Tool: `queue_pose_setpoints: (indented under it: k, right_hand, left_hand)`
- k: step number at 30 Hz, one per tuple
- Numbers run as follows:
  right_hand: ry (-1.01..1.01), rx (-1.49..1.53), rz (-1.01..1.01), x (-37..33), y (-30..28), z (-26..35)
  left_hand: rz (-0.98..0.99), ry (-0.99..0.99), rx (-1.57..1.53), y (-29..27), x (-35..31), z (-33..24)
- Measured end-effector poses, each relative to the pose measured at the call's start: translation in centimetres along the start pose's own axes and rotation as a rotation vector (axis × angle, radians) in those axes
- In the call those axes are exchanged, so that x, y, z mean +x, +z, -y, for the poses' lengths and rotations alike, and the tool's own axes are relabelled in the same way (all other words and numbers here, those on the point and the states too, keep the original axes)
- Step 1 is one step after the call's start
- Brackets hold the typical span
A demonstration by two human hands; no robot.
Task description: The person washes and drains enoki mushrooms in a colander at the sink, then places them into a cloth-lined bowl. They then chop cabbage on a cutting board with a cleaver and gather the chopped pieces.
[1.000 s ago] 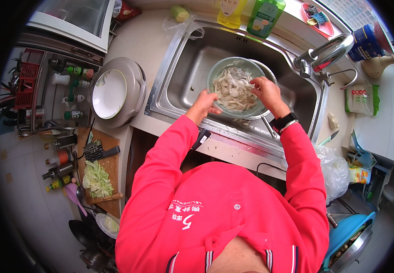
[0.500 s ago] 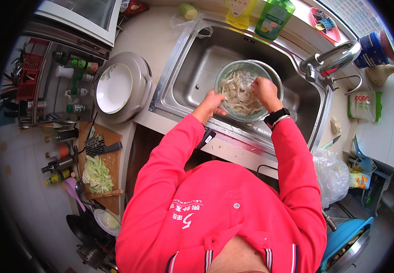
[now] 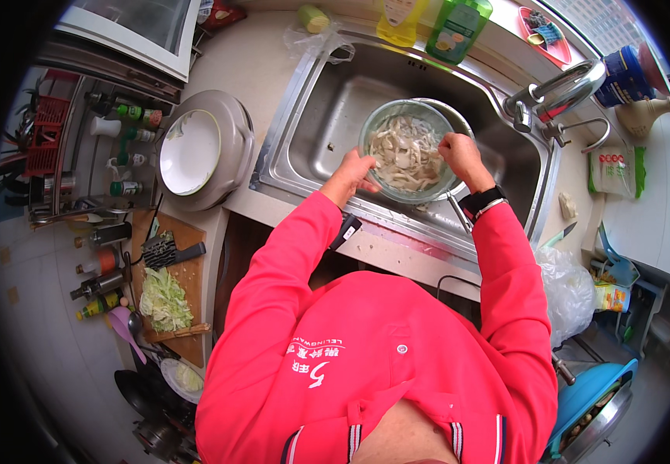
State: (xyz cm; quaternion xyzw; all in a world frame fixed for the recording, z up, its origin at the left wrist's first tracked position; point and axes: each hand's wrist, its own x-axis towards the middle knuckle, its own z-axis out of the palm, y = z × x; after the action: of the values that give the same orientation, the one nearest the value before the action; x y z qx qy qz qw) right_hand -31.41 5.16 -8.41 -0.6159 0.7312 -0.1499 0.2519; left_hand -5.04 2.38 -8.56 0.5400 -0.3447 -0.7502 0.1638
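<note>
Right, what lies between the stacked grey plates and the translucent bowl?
From grey plates to translucent bowl, the head view shows countertop, then the sink's steel rim and basin floor, bearing a small dark speck.

The bowl (image 3: 406,108) hides most of a second vessel (image 3: 456,120) (the green bottle (image 3: 458,32) is cropped above)
</note>
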Motion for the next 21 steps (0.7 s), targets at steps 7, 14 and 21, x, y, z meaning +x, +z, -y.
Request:
queue_pose_setpoints:
  k: [7,14,21]
  right_hand:
    - [0.075,-0.126,-0.031,-1.4,-1.8,-0.2]
    - [0.063,-0.258,-0.022,-2.8,-2.1,-0.8]
    - [-0.037,-0.224,-0.114,-4.1,-1.7,-1.6]
  left_hand:
    - [0.003,0.009,0.002,0.2,-0.4,-0.1]
    - [0.014,0.032,-0.002,0.3,-0.4,0.1]
    - [0.003,-0.004,-0.035,0.7,-0.1,0.3]
